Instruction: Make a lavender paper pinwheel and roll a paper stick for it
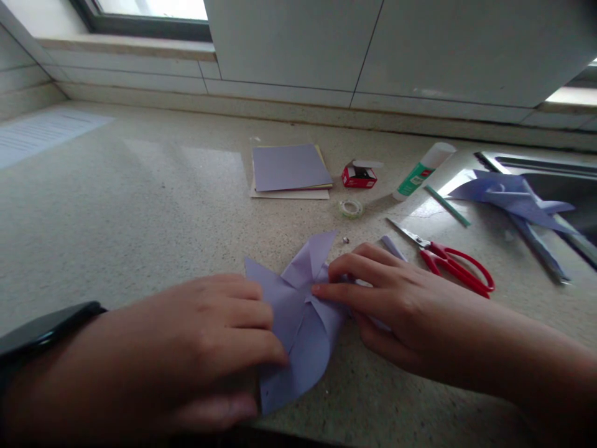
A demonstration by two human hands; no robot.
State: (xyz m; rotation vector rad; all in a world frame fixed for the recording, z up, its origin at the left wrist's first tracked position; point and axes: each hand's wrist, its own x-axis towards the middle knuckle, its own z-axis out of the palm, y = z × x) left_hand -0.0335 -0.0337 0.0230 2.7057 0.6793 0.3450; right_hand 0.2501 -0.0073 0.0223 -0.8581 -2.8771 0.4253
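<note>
Far left, a printed sheet (44,132) lies flat near the wall, well apart from the work.

Your left hand (186,348), with a dark watch (44,330) at the wrist, lies palm-down on the left half of the folded purple paper (303,311). Fingers are extended and flat, not curled round anything: a pressing hold, apparently to keep the sheet from sliding on the smooth counter (140,205) while the other hand works.

The purple paper sits at centre front, between both hands, flat on the counter; several flaps are bent in toward its middle, pinwheel fashion.

Your right hand (392,298) comes in from the right, index fingertip bearing on the middle where the flaps meet, other fingers resting on the right flaps. Not clenched; it pins the points down rather than gripping them. Whether the thumb pinches an edge underneath, I cannot tell.

Behind, within reach but clear of the folding: a stack of paper squares (289,171), a small red box (359,176), a tape roll (351,208), a tiny metal pin (346,239) just beside the flaps.

Right: glue stick (422,172) lying down, green strip (448,205), red scissors (454,261) closed, near your right hand. Far right, purple offcuts (517,196) at the sink edge (541,163).
</note>
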